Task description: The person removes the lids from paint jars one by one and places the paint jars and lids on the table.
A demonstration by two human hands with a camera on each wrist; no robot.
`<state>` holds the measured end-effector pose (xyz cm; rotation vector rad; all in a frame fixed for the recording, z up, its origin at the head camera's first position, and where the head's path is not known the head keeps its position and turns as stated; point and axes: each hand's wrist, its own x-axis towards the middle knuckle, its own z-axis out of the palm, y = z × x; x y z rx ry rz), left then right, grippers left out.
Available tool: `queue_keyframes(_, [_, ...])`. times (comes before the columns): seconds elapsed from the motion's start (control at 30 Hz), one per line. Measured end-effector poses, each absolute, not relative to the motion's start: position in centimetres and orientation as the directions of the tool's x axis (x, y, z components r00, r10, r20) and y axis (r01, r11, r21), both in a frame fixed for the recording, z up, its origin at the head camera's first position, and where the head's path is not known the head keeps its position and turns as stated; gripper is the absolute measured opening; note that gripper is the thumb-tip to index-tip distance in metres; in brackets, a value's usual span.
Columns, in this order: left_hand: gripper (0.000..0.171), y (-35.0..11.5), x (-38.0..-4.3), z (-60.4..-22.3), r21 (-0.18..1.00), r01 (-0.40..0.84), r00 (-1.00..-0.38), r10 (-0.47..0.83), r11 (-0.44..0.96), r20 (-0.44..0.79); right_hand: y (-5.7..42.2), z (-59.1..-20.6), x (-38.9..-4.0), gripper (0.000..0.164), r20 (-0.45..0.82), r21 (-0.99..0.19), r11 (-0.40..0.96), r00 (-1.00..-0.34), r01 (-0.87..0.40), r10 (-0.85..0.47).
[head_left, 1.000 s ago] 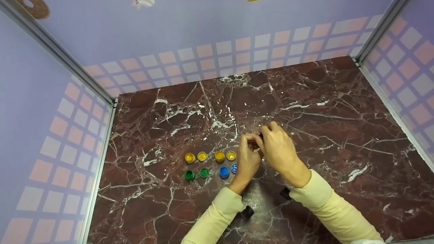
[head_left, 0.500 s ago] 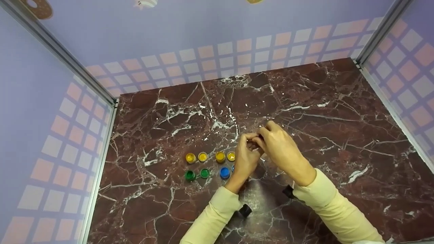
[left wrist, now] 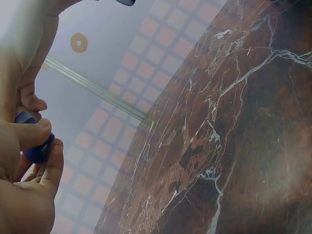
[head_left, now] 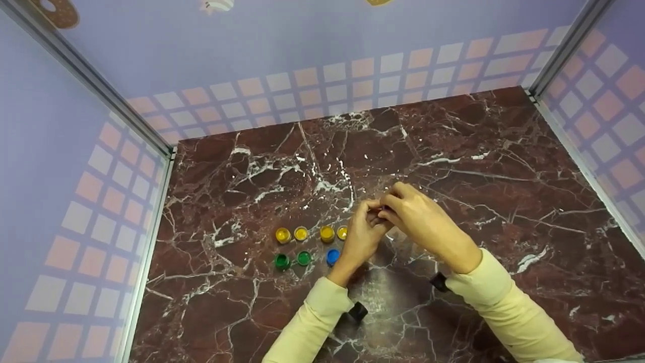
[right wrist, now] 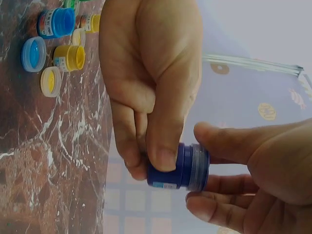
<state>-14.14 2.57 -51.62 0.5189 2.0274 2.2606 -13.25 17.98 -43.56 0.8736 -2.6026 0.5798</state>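
Note:
A small dark blue paint jar (right wrist: 168, 168) with a translucent lid (right wrist: 199, 168) is held up between both hands, lying sideways in the right wrist view. My left hand (head_left: 364, 233) grips the jar's body, thumb along its side. From the opposite end, my right hand (head_left: 415, 214) pinches the lid between thumb and fingers. The lid sits on the jar's mouth. In the left wrist view the jar (left wrist: 36, 151) shows as a blue shape among the fingers. Seen from the head, the fingers cover nearly all of it.
Left of the hands stand uncapped paint jars: yellow (head_left: 282, 235), another yellow (head_left: 327, 233), green (head_left: 281, 260) and light blue (head_left: 333, 256). Their lids lie beside them, including a yellow lid (head_left: 301, 233), green lid (head_left: 304, 258) and blue lid (right wrist: 34, 53). Patterned walls (head_left: 302, 45) enclose the marbled table (head_left: 227, 302).
The right wrist and forearm have swung slightly right, and the right fingers have turned about the lid. My left wrist has moved a little left, hiding the light blue lid from the head view.

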Motion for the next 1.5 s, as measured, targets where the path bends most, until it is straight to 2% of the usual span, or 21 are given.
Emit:
queue_keyframes(0.53, [0.034,1.0,-14.8,-51.3,0.986,0.153,-0.889,0.426,-0.066,0.166,19.0,-43.6,-13.2,0.021,0.414,-0.301,0.646,-0.706,-0.702,-0.575])
queue_keyframes(1.0, [0.044,0.1,-15.4,-50.6,0.983,0.183,-0.828,0.54,0.007,0.15,20.1,-43.1,-13.6,0.019,0.362,-0.41,0.518,-0.655,-0.751,-0.663])
queue_keyframes(1.27, [0.042,-0.5,-15.7,-50.8,0.957,0.289,-0.735,0.639,-0.007,0.227,20.4,-43.0,-13.7,0.02,0.336,-0.438,0.474,-0.628,-0.764,-0.702])
queue_keyframes(1.5, [0.041,-1.0,-16.0,-50.5,0.964,0.267,-0.684,0.702,-0.014,0.199,20.6,-42.9,-13.7,0.017,0.323,-0.44,0.453,-0.607,-0.775,-0.726])
